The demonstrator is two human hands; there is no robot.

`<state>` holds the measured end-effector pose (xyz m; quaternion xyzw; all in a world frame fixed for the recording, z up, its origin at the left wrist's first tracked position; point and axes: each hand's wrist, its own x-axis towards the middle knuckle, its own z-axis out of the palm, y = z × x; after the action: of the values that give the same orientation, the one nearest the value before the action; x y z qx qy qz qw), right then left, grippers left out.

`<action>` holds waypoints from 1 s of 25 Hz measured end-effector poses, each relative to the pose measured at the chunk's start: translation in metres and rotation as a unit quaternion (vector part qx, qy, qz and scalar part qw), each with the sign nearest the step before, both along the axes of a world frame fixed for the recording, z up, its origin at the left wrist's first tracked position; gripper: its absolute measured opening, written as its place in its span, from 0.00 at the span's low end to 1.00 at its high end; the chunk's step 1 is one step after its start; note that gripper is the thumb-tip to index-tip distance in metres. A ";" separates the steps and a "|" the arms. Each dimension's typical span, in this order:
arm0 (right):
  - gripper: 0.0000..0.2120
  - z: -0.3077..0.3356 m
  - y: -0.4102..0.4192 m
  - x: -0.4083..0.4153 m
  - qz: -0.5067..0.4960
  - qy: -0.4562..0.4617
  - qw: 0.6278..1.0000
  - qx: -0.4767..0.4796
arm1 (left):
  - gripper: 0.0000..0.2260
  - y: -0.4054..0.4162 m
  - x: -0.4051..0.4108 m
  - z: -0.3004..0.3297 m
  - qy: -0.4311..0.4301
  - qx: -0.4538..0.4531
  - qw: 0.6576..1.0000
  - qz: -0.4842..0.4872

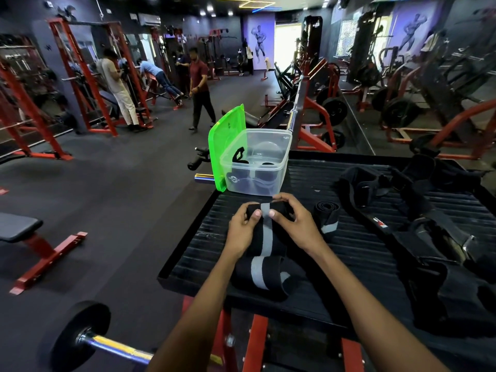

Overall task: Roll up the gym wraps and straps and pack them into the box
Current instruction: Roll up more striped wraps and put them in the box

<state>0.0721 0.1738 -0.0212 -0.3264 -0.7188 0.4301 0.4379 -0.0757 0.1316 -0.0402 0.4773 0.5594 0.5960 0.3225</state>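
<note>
Gym floor, dark rubber matting; red steel racks (80, 76), bench (24, 229) and loaded barbell (80, 336) around; several people at the far machines.

Counter (204, 237): black ribbed platform, raised lip, on a red frame.

Item 1. Wrap (264, 253): black elastic webbing with a grey centre stripe, long axis running from the counter's near edge away toward the box. Far end is being turned into a roll; near end lies slack in loose folds by the near-left edge. Left hand (241, 232) and right hand (292, 224) each pinch the rolled end, thumbs on top beside the stripe, fingers curled over the far side; both grips clamped on the wrap.

Item 2. Box (279, 146): clear plastic tub, rounded rectangle, at the counter's far-left corner, just beyond the hands. Green lid (228, 140) stands on edge against its left wall. Dark rolled items inside, possibly wraps.

Item 3. Rolled wrap (326, 214): tight black cylinder, grey tail, just right of the right hand.

Item 4. Straps (418, 210): black webbing heaped along the right side, with metal buckles.
</note>
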 end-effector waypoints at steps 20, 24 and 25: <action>0.17 0.001 0.000 0.001 -0.011 0.025 1.000 0.007 | 0.05 0.006 0.001 0.002 -0.113 -0.072 0.991 0.000; 0.15 0.001 -0.003 0.002 0.026 0.028 0.999 -0.006 | 0.04 0.001 0.000 0.006 -0.075 -0.012 0.997 0.008; 0.14 0.002 -0.003 0.002 0.024 0.028 0.999 -0.017 | 0.03 -0.001 -0.001 0.007 -0.073 0.001 0.997 0.001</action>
<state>0.0736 0.1704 -0.0196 -0.3043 -0.7062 0.4614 0.4424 -0.0768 0.1306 -0.0331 0.4324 0.5347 0.6299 0.3612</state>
